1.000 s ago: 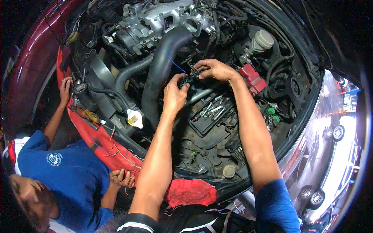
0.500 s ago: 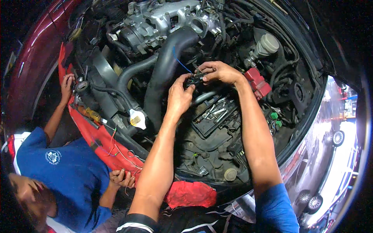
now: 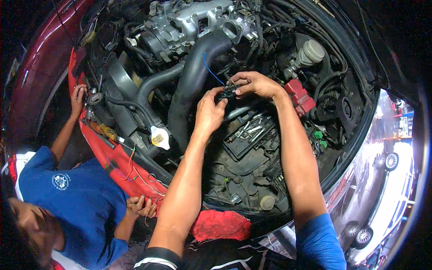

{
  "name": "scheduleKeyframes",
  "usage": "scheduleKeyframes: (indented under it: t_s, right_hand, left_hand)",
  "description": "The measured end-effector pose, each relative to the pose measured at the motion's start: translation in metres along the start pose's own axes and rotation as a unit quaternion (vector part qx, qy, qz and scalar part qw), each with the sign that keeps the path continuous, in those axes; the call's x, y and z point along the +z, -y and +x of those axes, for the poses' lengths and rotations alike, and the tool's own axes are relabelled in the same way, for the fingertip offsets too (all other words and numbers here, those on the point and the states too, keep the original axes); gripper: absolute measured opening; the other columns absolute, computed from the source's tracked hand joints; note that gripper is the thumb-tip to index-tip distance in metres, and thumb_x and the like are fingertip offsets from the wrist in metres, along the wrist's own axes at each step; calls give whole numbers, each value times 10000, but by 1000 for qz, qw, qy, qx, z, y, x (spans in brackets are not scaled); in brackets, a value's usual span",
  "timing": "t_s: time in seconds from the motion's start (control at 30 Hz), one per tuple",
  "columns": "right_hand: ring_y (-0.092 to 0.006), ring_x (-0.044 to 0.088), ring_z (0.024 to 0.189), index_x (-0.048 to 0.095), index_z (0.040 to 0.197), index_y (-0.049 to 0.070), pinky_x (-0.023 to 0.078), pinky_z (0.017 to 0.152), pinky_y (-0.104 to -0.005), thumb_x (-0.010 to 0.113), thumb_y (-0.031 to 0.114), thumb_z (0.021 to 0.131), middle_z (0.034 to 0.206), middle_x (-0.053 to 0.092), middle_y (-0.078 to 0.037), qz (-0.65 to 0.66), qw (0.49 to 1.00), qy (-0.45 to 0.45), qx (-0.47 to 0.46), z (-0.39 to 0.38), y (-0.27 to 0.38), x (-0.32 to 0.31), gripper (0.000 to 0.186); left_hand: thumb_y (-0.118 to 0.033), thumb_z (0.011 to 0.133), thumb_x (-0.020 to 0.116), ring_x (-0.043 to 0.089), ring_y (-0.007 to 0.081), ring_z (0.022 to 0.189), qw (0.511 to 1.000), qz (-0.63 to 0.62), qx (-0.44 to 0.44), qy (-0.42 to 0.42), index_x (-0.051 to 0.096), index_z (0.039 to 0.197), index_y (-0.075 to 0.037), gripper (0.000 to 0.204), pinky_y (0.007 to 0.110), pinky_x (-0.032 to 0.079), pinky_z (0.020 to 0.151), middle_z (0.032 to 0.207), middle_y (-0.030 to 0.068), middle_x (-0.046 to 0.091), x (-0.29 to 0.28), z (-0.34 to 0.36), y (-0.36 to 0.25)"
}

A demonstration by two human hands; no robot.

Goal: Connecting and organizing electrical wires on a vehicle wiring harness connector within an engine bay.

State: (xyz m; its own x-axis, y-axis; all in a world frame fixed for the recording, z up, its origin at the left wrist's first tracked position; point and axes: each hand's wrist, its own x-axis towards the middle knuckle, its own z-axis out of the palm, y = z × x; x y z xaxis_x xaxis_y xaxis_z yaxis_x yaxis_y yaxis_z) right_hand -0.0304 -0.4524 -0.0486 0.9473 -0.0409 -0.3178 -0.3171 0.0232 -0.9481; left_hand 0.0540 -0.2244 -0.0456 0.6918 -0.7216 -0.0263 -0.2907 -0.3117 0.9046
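Note:
Both my hands meet over the engine bay, fingers closed round a small black electrical connector [image 3: 228, 93]. My left hand [image 3: 210, 109] pinches its near left side between thumb and fingers. From the right, my right hand [image 3: 258, 85] grips the other end, thumb pressed on top. A thin blue wire [image 3: 211, 72] rises from the connector and curves toward the thick black intake hose [image 3: 193, 76]. Fingers cover part of the connector, so its details are hard to make out. Below my hands lies a black tray [image 3: 238, 150] of metal sockets and bits [image 3: 254, 129].
Left of me, a co-worker in a blue shirt [image 3: 85, 193] rests hands on the red fender cover [image 3: 108, 157], which holds loose wires and a yellow-handled tool [image 3: 107, 131]. A silver engine manifold [image 3: 193, 22] is at the back. A red terminal cover [image 3: 299, 96] sits right of my wrist.
My hands stay in nearly the same place, still gripping the connector, which has tilted slightly. The blue wire's upper end has shifted a little to the right.

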Motion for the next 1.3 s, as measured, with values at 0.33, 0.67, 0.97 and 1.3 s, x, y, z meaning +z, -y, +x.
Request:
scheduleKeyframes:
  t_s: [0.33, 0.67, 0.97, 1.3]
  right_hand:
    - [-172, 694, 1033, 617, 1339, -8, 587, 941, -332, 742, 16, 906, 1216, 736, -108, -42, 999, 7, -15, 0, 4, 2, 451]
    - [-164, 686, 1046, 577, 1382, -9, 566, 959, -324, 732, 8, 909, 1240, 730, -106, -37, 999, 7, -13, -4, 4, 0, 498]
    - [-155, 679, 1038, 574, 1386, -3, 552, 960, -317, 730, -4, 904, 1242, 731, -104, -21, 1000, 11, -7, -2, 3, 1, 507]
    - [-143, 670, 1025, 591, 1354, 1, 544, 955, -312, 736, -8, 897, 1227, 734, -95, -18, 1000, 13, -21, -4, 6, 4, 479]
  left_hand:
    - [-167, 938, 730, 705, 371, 1137, 1000, 17, 16, -12, 676, 1332, -46, 416, 424, 517, 1005, 1184, 242, 737, 3, 0, 6]
    - [-139, 937, 724, 680, 364, 1202, 1000, 15, 6, -1, 661, 1362, -43, 440, 424, 509, 1032, 1288, 229, 705, 3, 0, 2]
    - [-142, 935, 728, 655, 362, 1257, 1000, 18, -1, 3, 656, 1376, -55, 455, 421, 491, 1078, 1332, 222, 687, 1, -2, 0]
    - [-140, 930, 732, 664, 370, 1240, 1000, 26, 17, -3, 660, 1362, -39, 449, 416, 497, 1064, 1326, 239, 685, 0, -1, 2]
